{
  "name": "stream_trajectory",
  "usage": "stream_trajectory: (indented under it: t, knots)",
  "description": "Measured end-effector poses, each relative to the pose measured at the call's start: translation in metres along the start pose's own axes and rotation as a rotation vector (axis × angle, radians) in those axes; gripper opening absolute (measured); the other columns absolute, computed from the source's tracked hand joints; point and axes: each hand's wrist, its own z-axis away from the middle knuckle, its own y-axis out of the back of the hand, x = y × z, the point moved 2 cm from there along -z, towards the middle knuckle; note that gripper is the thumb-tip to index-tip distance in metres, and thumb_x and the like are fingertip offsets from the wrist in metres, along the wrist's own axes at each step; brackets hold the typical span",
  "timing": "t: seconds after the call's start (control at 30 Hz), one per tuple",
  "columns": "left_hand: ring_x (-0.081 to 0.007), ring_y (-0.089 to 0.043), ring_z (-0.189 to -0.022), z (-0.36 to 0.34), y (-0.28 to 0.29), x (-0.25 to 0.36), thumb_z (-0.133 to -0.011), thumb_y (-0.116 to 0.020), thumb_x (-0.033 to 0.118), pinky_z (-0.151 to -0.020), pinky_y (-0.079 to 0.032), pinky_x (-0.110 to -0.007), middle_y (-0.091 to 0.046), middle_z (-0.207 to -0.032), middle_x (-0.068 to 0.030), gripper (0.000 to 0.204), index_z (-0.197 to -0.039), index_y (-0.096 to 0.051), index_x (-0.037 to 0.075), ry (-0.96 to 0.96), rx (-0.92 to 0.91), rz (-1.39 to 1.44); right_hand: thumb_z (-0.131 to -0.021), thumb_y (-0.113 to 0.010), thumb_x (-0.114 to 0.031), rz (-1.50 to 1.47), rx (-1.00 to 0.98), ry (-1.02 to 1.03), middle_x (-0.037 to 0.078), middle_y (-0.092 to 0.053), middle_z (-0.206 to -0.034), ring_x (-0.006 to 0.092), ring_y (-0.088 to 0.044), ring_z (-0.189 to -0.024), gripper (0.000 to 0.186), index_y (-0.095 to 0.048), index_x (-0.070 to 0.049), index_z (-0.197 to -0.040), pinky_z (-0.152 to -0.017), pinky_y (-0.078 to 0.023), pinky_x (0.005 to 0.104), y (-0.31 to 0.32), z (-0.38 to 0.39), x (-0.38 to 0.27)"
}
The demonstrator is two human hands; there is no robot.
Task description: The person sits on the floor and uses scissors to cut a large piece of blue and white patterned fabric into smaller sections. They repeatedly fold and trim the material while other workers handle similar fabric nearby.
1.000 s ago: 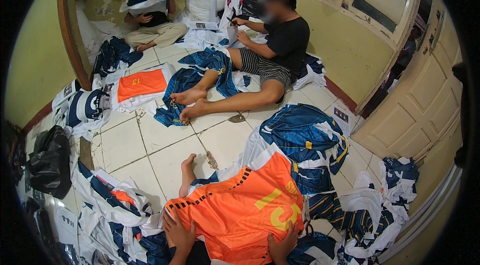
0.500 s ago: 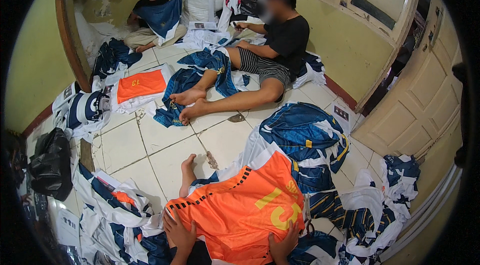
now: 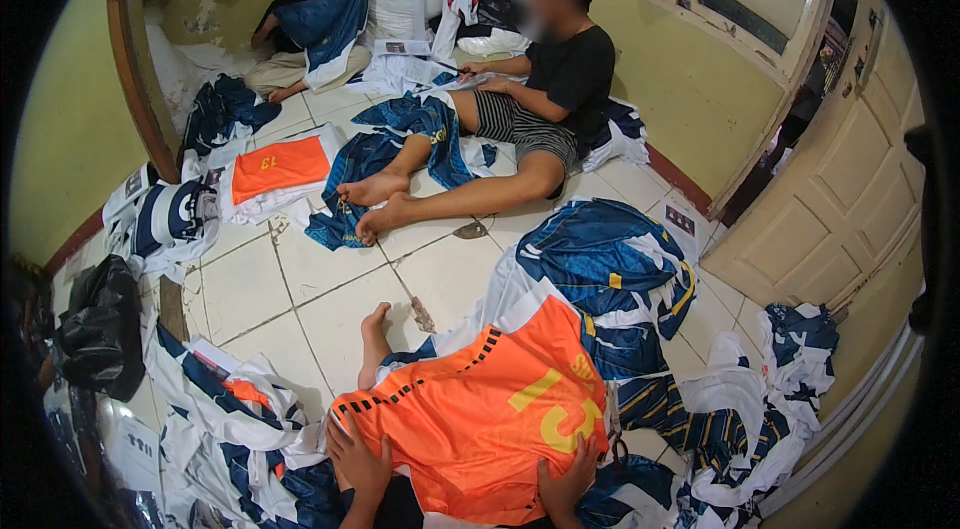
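Note:
An orange fabric jersey piece (image 3: 450, 459) with yellow printing and a black dashed band lies spread over my lap and legs, on white cloth. My left hand (image 3: 360, 464) grips its left edge, thumb and fingers apart around the fabric. My right hand (image 3: 567, 479) holds the lower right edge with curled fingers. My bare foot (image 3: 375, 329) pokes out beyond the cloth. Just right of the jersey is a small dark looped object (image 3: 618, 449), too small to name. Blue and white garments (image 3: 600, 259) are heaped beside and beyond it.
Two co-workers (image 3: 560, 74) (image 3: 300, 29) sit on the tiled floor (image 3: 275, 279) handling cloth. Around lie an orange piece on white (image 3: 280, 174), a striped bundle (image 3: 170, 214), black plastic bags (image 3: 95, 329) and more garment piles (image 3: 235, 429). A door (image 3: 820, 189) stands at the right.
The far co-worker's blue cloth has come down from face height to the lap. The nearer co-worker's hands have lowered. My hands hold the same places on the orange piece.

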Motion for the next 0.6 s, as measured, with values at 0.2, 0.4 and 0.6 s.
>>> stream_trajectory:
  t: [0.2,0.4,0.6]
  knots:
    - [-0.0482,-0.023,-0.138,0.001,0.001,0.0,-0.082,-0.064,0.042,-0.11,-0.023,-0.056,-0.02,-0.152,-0.031,0.086,-0.15,-0.026,0.005,0.0,-0.011,-0.013,-0.077,-0.071,-0.034,0.024,0.057,0.071,0.019,-0.026,-0.153,0.0402,-0.026,-0.141,0.081,-0.035,-0.012,-0.146,-0.108,-0.025,0.0569,-0.007,-0.003,0.009]
    - [-0.0494,-0.023,-0.137,0.002,0.001,0.0,-0.085,-0.061,0.041,-0.11,-0.023,-0.056,-0.02,-0.152,-0.0311,0.08,-0.15,-0.029,0.008,0.012,-0.002,0.036,-0.091,-0.055,-0.026,-0.063,0.055,0.073,0.022,-0.031,-0.15,0.0395,-0.029,-0.139,0.055,-0.043,-0.008,-0.142,-0.112,-0.022,0.0547,-0.006,-0.004,0.014]
    - [-0.0515,-0.027,-0.135,0.002,-0.005,-0.003,-0.089,-0.057,0.035,-0.11,-0.024,-0.056,-0.022,-0.15,-0.0325,0.063,-0.147,-0.038,0.017,-0.005,-0.02,-0.047,-0.099,-0.042,-0.024,-0.202,0.078,0.093,0.025,-0.037,-0.147,0.0402,-0.033,-0.137,0.043,-0.053,-0.007,-0.136,-0.112,-0.023,0.0526,-0.004,-0.013,0.022]
